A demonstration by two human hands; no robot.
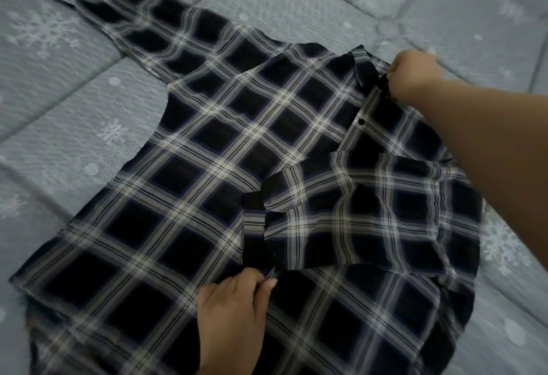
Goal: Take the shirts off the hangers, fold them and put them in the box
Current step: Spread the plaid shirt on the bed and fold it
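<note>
On the quilted bed cover [444, 4], grey with a snowflake print, the plaid shirt [184, 185] lies spread flat, collar toward the upper right and hem toward the lower left. It is off its hanger; neither a hanger nor the box appears in view. You are at the folding step, with one side already turned in: the near sleeve [341, 211] lies folded across the body, its cuff [255, 226] resting near the middle of the front. The far sleeve [112, 15] lies stretched out toward the upper left, not yet folded.

Your right hand [410, 73] is closed around the fabric at the collar [366, 69], holding that end in place. Your left hand [234, 309] rests on the lower front just below the cuff; its fingers seem to pinch the cloth at the folded edge, though motion blur makes this uncertain.

By this reading, the next move calls for bringing the outstretched sleeve and its side panel inward over the body to match the first fold, keeping the collar anchored so the front stays smooth. The hem can then be folded up toward the collar before the shirt goes to the box.
</note>
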